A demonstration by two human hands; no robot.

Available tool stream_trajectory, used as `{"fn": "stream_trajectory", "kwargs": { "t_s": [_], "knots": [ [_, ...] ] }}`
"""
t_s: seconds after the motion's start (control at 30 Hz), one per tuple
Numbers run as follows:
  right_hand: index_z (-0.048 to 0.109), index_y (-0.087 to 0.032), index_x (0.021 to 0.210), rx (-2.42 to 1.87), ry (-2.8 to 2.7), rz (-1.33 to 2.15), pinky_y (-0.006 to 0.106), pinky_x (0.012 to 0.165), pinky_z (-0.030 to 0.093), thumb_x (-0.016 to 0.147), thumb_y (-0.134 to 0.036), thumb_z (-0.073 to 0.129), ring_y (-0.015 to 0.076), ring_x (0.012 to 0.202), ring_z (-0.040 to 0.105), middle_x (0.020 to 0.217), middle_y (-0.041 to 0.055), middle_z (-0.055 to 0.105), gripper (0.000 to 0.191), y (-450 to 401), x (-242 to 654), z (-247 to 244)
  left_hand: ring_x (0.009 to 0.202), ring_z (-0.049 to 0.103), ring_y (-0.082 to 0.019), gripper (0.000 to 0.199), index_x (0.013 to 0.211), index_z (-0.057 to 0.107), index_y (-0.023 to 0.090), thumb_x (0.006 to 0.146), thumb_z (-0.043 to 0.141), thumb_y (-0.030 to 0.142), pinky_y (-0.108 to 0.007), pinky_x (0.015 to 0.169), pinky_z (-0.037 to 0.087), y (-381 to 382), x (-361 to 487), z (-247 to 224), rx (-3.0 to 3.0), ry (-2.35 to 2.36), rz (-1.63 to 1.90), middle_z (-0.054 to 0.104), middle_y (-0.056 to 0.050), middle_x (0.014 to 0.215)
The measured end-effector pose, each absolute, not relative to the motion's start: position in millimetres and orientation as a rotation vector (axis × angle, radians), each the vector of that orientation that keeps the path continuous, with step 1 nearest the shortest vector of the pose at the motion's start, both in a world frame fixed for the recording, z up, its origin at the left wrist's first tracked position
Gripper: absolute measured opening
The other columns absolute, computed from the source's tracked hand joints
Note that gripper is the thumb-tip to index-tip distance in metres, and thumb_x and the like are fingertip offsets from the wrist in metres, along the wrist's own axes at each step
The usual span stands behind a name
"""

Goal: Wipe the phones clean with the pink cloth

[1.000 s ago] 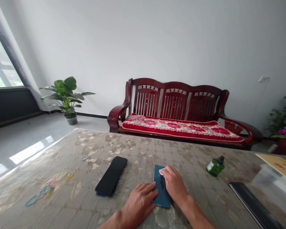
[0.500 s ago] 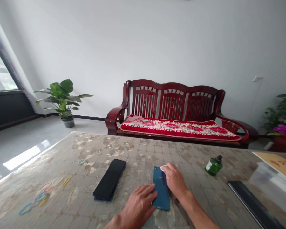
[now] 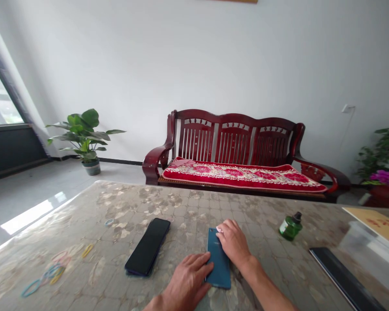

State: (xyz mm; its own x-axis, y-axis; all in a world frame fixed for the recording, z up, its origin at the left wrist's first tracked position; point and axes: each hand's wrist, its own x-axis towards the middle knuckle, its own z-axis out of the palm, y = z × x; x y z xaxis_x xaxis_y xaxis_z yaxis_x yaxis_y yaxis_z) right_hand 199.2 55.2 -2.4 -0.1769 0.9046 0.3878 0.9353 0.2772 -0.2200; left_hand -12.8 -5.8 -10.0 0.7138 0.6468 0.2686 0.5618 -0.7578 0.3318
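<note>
A blue phone (image 3: 219,270) lies back side up on the patterned tablecloth, its camera corner at the far left. My left hand (image 3: 189,276) rests on its left edge, fingers stretched out and holding it down. Bunched in the fingers of my right hand (image 3: 235,242) is a small white wipe (image 3: 219,230), pressed against the phone's upper back. Most of the wipe is hidden by those fingers. To the left lies a black phone (image 3: 148,246), screen up, seemingly on top of another flat dark item.
Right of my hands stand a green bottle (image 3: 290,226), another dark phone (image 3: 343,276) and a clear plastic box (image 3: 359,246) under a tan board (image 3: 376,219). Coloured rubber bands (image 3: 52,273) lie at the left. Beyond the table (image 3: 181,203) is a wooden bench (image 3: 235,142).
My right hand and the wipe have shifted slightly left across the top of the blue phone. My left hand stays on the phone's edge. The view has tilted up a little.
</note>
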Motion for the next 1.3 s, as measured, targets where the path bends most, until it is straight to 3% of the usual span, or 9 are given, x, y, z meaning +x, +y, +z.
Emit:
{"fn": "stream_trajectory", "kwargs": {
  "t_s": [0.4, 0.63, 1.3],
  "knots": [
    [0.066, -0.024, 0.102, -1.489, -2.212, -0.15, 0.029, 0.084, 0.046, 0.093, -0.006, 0.045, 0.0193, 0.095, 0.057, 0.096, 0.0036, 0.063, 0.029, 28, 206, -20, 0.119, 0.059, -0.026, 0.032, 0.122, 0.059, 0.026, 0.091, 0.06, 0.023, -0.041, 0.103, 0.047, -5, -12, -14, 2.66, 0.962, 0.6, 0.059, -0.006, 0.137],
    [0.067, -0.024, 0.095, -1.609, -2.163, -0.101, 0.028, 0.085, 0.045, 0.092, -0.006, 0.047, 0.0192, 0.096, 0.056, 0.094, 0.0038, 0.062, 0.027, 49, 198, -13, 0.12, 0.058, -0.026, 0.035, 0.123, 0.058, 0.027, 0.089, 0.063, 0.022, -0.042, 0.104, 0.046, -5, -11, -14, 2.645, 0.986, 0.57, 0.057, -0.004, 0.139],
    [0.067, -0.024, 0.094, -1.532, -2.263, -0.075, 0.028, 0.084, 0.044, 0.091, -0.004, 0.046, 0.0198, 0.095, 0.056, 0.095, 0.0029, 0.063, 0.03, 34, 177, -9, 0.117, 0.058, -0.025, 0.027, 0.12, 0.058, 0.026, 0.094, 0.061, 0.03, -0.038, 0.104, 0.045, -7, -11, -9, 2.635, 0.978, 0.55, 0.06, -0.004, 0.133]
  ]
}}
